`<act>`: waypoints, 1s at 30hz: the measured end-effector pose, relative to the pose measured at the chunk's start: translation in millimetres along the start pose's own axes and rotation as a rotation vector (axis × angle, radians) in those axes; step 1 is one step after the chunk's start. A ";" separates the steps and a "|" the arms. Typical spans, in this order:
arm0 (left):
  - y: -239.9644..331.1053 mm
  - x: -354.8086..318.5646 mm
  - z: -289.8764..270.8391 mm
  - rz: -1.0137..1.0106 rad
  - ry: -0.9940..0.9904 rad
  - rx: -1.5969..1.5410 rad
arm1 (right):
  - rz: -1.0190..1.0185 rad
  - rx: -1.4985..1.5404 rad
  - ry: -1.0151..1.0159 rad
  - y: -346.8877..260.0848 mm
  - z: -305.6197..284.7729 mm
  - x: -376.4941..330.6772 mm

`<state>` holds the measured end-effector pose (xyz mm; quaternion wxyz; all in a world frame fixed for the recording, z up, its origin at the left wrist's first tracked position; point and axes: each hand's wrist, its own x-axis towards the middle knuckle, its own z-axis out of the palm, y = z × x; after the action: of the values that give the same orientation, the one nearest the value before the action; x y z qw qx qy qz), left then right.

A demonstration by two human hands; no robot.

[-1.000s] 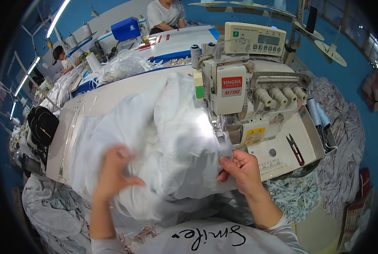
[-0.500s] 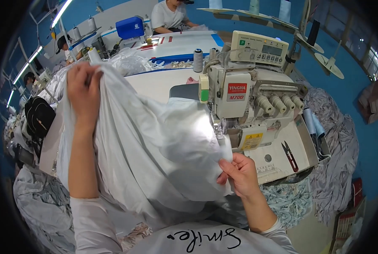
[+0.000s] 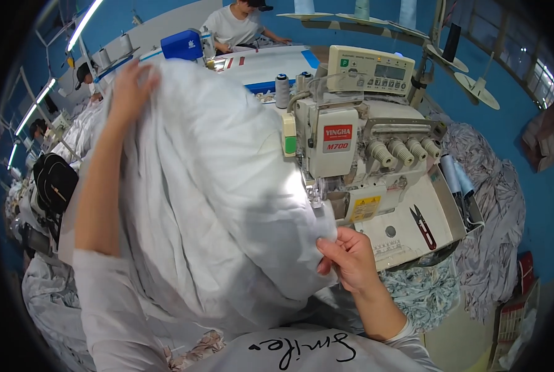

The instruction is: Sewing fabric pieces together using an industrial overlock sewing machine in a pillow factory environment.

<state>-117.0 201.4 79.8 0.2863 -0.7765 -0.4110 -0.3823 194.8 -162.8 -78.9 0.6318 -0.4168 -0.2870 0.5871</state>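
A big white cloth [image 3: 215, 204] is lifted over the tabletop [image 3: 271, 65], draped beside the sewing machine [image 3: 357, 155]. The left hand [image 3: 128, 87] grips its top high up; the right hand [image 3: 351, 257] pinches its edge near the needle. Feeding that edge flat looks the next need.

The sewing table [image 3: 413, 245] carries a cream overlock sewing machine [image 3: 351, 155] near its centre. A pair of black and red thread snips [image 3: 424, 224] lies flat on the machine bed, right of the needle area. White fabric [image 3: 215, 204] drapes over the left portion of the table, reaching the presser foot.
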 end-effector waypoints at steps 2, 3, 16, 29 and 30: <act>52.4 -66.7 -17.7 -0.317 -0.460 -0.604 | -0.002 -0.015 0.037 -2.2 -8.2 2.6; 70.5 -107.9 -38.9 -0.117 -0.682 -0.540 | 0.005 -0.033 0.050 -2.1 -11.1 2.8; 138.7 -174.0 -101.2 -0.745 -0.065 -0.888 | 0.011 0.007 -0.018 -4.0 -6.9 3.7; 172.2 -219.4 -114.3 -0.161 -0.530 -0.511 | -0.017 -0.102 0.012 -1.3 -12.4 5.7; 185.1 -236.4 -120.1 -0.074 -0.603 -0.320 | -0.003 -0.120 -0.007 -1.7 -9.9 3.3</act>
<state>-88.8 -81.2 -75.1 0.0124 -0.8741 -0.4399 -0.2055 204.6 -161.3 -82.6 0.6058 -0.4515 -0.3244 0.5692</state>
